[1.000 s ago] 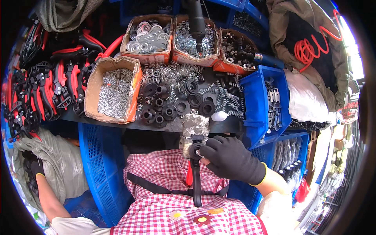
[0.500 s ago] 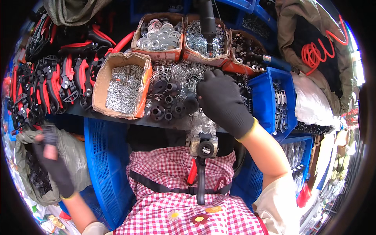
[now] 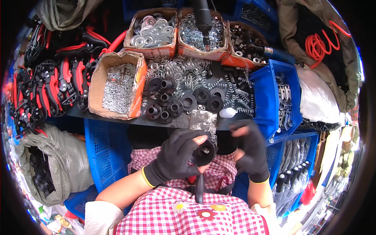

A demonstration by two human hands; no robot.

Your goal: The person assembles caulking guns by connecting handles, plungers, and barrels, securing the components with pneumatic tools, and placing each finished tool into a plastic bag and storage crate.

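Observation:
Both my hands wear black gloves with some fingertips bare. At the middle, my left hand [image 3: 172, 156] has its thumb and fingers around a black round part [image 3: 204, 152] with a metal piece at its centre. That part sits over a tool with a black handle [image 3: 200, 188], beneath a worn metal block [image 3: 203, 120] at the bench edge. To the right, my right hand [image 3: 251, 150] is slightly blurred, its thumb and fingers apart with nothing visible between them. Black rings and flanged collars [image 3: 175, 106] lie on the bench beyond, beside a white rounded object [image 3: 228, 112].
Springs [image 3: 186, 72] spread behind the collars. Cardboard boxes hold washers [image 3: 152, 33], nuts [image 3: 199, 33] and small metal pieces [image 3: 119, 92]. A power driver [image 3: 202, 19] hangs above. Red-and-black cutters [image 3: 58, 82] pile at left; a blue bin [image 3: 264, 94] stands right.
My left hand has come from the sack at the left to the middle and grips the black round part. My right hand has drawn back from the collars toward my apron.

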